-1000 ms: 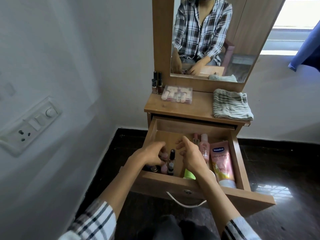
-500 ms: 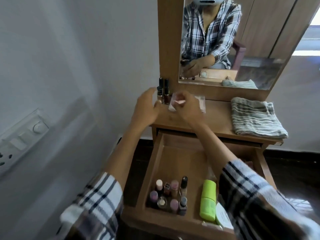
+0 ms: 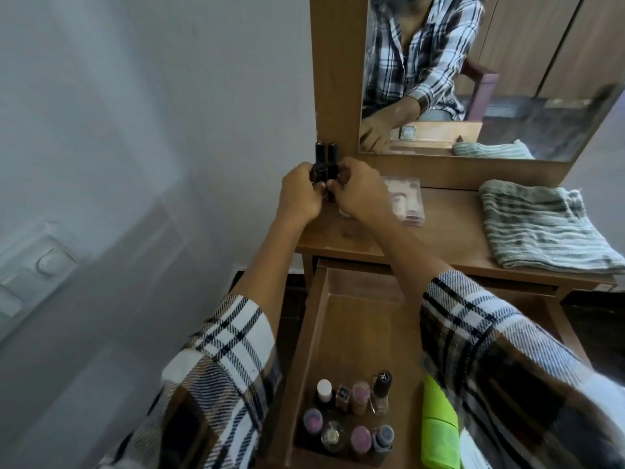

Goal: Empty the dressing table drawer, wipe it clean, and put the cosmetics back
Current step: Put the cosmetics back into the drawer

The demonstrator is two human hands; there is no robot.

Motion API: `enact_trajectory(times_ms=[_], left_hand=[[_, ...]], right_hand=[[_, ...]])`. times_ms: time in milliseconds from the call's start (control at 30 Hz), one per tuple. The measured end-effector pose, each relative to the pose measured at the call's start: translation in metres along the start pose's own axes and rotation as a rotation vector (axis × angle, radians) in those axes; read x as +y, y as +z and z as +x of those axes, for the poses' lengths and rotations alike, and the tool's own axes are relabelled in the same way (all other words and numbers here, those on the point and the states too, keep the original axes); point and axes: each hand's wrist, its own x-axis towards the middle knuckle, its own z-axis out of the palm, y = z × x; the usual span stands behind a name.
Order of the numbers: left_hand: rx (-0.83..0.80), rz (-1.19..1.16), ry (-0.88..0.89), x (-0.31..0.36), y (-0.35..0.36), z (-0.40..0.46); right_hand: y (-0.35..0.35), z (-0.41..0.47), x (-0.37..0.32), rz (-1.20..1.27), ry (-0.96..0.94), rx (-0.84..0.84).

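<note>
At far left corner of tabletop [image 3: 449, 238]: left hand [image 3: 299, 194] and right hand [image 3: 362, 194] closing curled fingers on small dark bottles [image 3: 325, 164], two caps showing, long axes upright, just beyond fingertips; exact pinch hidden. Drawer [image 3: 314, 333] standing open nearer: eight small bottles [image 3: 351, 414] clustering near-left, one green tube [image 3: 438, 424] lying right.

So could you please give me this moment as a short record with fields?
left hand: holds dark bottles at tabletop's back left corner
right hand: fingers curled at the same bottles
drawer: open, not yet emptied
in drawer: cluster of small bottles at front left, green tube to their right
tabletop: clear case, folded striped cloth
mirror: reflects the person's shirt and hands
</note>
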Motion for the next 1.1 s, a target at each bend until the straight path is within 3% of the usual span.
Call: enact_trajectory(times_ms=[233, 400, 533, 667, 900, 1100], left_hand=[[0.025, 0.018, 0.07, 0.015, -0.016, -0.021], [0.008, 0.012, 0.249, 0.029, -0.045, -0.076], [-0.059, -0.066, 0.276, 0.019, -0.048, -0.146], [-0.12, -0.113, 0.139, -0.003, -0.033, -0.19], [-0.229, 0.027, 0.101, -0.025, -0.029, -0.206], [-0.334, 0.081, 0.159, -0.026, -0.029, -0.205]], right_hand=[[-0.016, -0.018, -0.008, 0.026, -0.054, 0.061], [-0.049, -0.075, -0.015, 0.201, -0.179, 0.119], [-0.063, -0.138, -0.007, 0.277, -0.149, 0.004], [-0.053, -0.178, 0.003, 0.332, -0.085, -0.098], [-0.034, -0.193, 0.027, 0.239, -0.012, -0.341], [-0.031, -0.19, 0.037, 0.18, -0.037, -0.415]])
